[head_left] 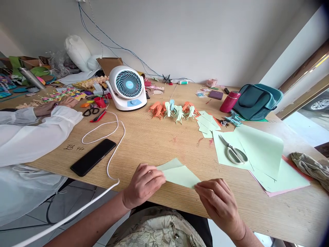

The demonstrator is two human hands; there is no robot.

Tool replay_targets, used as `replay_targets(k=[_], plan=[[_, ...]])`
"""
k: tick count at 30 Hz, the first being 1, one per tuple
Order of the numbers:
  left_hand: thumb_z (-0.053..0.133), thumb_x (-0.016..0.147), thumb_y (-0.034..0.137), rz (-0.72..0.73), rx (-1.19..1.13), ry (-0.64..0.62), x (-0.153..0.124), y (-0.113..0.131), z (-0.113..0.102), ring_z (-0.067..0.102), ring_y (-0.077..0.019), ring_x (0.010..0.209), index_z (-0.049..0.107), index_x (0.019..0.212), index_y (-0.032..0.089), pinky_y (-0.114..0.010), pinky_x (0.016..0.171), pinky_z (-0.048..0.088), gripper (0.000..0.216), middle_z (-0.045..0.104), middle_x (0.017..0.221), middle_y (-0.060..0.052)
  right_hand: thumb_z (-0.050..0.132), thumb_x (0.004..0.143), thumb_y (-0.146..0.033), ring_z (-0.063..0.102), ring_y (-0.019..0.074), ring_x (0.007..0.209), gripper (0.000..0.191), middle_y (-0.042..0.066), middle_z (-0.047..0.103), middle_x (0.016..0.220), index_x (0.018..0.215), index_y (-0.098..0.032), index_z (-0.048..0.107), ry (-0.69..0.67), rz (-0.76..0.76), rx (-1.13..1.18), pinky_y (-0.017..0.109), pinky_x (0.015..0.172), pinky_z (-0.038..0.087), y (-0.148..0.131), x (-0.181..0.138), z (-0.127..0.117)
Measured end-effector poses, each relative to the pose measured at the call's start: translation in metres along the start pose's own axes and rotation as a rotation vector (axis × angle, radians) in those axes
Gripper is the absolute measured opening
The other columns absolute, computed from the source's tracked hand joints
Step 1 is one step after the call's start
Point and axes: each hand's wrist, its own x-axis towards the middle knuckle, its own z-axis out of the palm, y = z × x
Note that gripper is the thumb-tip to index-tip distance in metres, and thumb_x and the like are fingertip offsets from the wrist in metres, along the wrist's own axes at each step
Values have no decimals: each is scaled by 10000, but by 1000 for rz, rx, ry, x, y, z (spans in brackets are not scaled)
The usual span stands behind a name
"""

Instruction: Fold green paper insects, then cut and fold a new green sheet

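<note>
While both my hands press on the pale green paper (180, 174) at the near edge of the tabletop (154, 140), I judge a fold is being creased: left hand (144, 183) fingers lie flat on its left corner, right hand (218, 199) fingers pinch its right tip; next, I'd guess, comes sharpening that crease
</note>
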Motion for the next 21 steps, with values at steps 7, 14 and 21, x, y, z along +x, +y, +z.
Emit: replay_targets(k=[7,14,21], plan=[[600,897,144,49,22,-23,29,-10,18,581,-160,863,656,931,201,-339,810,373,88,720,866,1,587,895,-81,578,162,767,212,43,695,922,1031,-229,653,21,33,-112,341,715,398,12,16,1],[541,936,167,75,71,-80,53,-2,36,565,-170,884,652,902,195,-353,824,357,120,696,857,-14,581,923,-152,568,187,817,184,50,710,989,1081,-217,648,-53,-27,-432,384,797,356,11,42,16],[500,960,165,109,120,-59,63,-4,35,568,-161,866,660,947,198,-358,830,355,163,705,870,-18,548,932,-129,551,171,753,239,55,708,946,1140,-196,644,-33,-73,-449,365,768,365,18,47,26]])
